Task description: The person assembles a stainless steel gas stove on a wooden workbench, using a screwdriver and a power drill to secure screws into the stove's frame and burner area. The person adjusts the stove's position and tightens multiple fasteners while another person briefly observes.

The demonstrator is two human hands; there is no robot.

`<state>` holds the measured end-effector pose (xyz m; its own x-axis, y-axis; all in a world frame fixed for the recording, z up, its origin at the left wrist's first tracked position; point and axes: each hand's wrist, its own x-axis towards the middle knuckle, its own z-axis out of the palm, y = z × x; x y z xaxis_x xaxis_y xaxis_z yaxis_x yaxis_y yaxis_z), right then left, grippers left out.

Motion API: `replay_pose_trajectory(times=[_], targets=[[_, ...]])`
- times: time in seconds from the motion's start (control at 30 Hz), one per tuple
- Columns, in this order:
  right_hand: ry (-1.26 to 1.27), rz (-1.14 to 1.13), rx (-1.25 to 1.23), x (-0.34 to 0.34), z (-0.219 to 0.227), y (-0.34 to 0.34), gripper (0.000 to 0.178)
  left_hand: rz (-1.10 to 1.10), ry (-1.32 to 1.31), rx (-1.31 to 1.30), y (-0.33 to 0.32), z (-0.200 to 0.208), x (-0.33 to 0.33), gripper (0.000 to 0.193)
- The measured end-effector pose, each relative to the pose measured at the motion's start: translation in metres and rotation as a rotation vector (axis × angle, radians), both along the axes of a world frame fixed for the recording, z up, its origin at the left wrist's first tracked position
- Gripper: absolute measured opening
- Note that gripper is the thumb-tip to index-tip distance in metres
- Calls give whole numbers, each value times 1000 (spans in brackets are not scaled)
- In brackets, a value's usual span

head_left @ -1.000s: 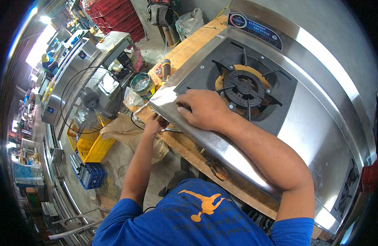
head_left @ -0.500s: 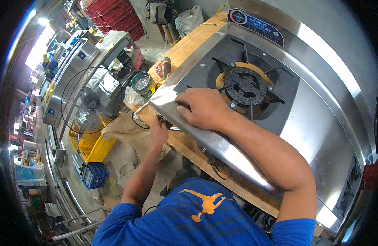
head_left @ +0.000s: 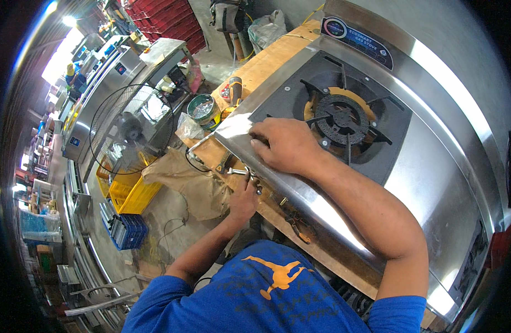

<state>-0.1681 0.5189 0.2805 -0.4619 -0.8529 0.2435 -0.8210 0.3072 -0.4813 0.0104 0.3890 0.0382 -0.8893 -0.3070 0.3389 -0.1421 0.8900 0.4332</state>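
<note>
A stainless steel gas stove (head_left: 433,172) takes up the right side, with a round black burner (head_left: 342,120) under a pan support. My right hand (head_left: 289,145) rests on its steel top near the front left corner, fingers bent, thumb apart, nothing visible in it. Lower down, my left hand (head_left: 244,198) is beside the stove's front edge, its fingers closed around a short silver metal piece (head_left: 236,171) that looks like a wrench or fitting. Its far part is hidden by fingers and the stove edge. A tool with orange-and-black handles (head_left: 297,228) lies below the stove front.
The wooden bench (head_left: 277,53) carries a tub of small metal parts (head_left: 203,109) and a yellow-and-black power drill (head_left: 233,94). A black fan (head_left: 130,126) stands left, near a yellow crate (head_left: 128,195) and a blue crate (head_left: 128,233). Brown cloth or paper (head_left: 194,183) hangs by the bench.
My left hand has moved right and slightly down along the stove front, and the silver piece shows more plainly. My right hand stays on the stove top. The view has shifted a little.
</note>
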Motion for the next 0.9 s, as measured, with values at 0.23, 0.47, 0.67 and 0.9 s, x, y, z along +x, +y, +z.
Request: replay_pose_trajectory(times=[0.23, 0.47, 0.67, 0.9], targets=[[32, 12, 5, 2, 3, -1, 28, -47, -296, -75, 7, -6, 8, 37], [62, 13, 46, 3, 5, 6, 28, 87, -101, 213, -32, 38, 12, 28], [61, 21, 14, 4, 2, 3, 30, 184, 280, 1214, -100, 111, -14, 29], [31, 28, 40, 1, 3, 3, 29, 168, 168, 1431, -139, 132, -38, 30]])
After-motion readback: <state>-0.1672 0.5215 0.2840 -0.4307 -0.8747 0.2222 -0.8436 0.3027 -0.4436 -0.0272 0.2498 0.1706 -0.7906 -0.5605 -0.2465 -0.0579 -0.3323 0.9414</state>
